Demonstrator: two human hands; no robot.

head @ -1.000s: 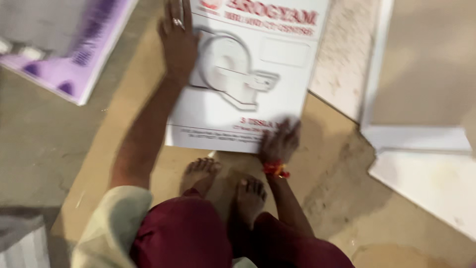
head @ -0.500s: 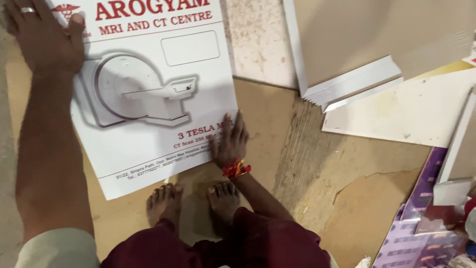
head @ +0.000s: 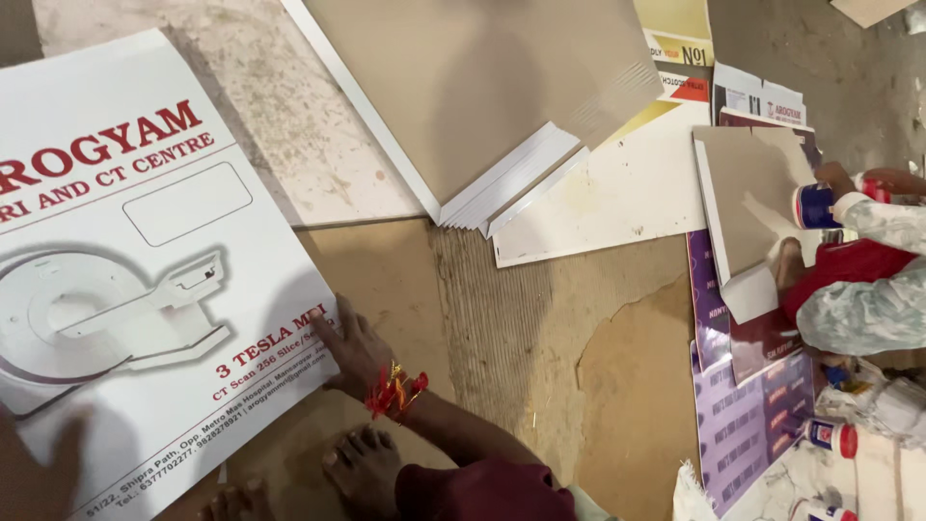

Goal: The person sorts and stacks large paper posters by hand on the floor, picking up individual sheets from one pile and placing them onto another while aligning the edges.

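**Pressed Flat at the Corner**

Worked low on a brown cardboard floor covering (head: 540,328), worn and peeled in places. Found on its left part the large white printed sheet (head: 125,289), with red lettering and a grey drawing of a scanner machine, lying flat and running out of the picture at the left edge. Noticed above, near the middle, a stack of beige boards (head: 482,106) with white edges, fanned at one corner, well apart from the sheet. Saw at the right some purple printed sheets (head: 743,425) and the patterned sleeve (head: 868,299) of another person, busy there with a blue and white bottle (head: 815,205).

Held the sheet at its lower right corner with the right hand (head: 349,349): fingers apart and laid flat on the paper, clamped on nothing, only pressing down. Could not find the left hand in the picture; made out only a dark blur, maybe a forearm, at the lower left edge, so cannot tell its grip. Saw bare feet (head: 362,463) just below the sheet's lower edge, and a red thread (head: 394,394) tied around the right wrist.

To do this holding well, probably best to press with the whole flat palm and not with fingertips only, to spread the weight evenly against creasing, and to avoid dragging the sheet over the rough, peeled cardboard.
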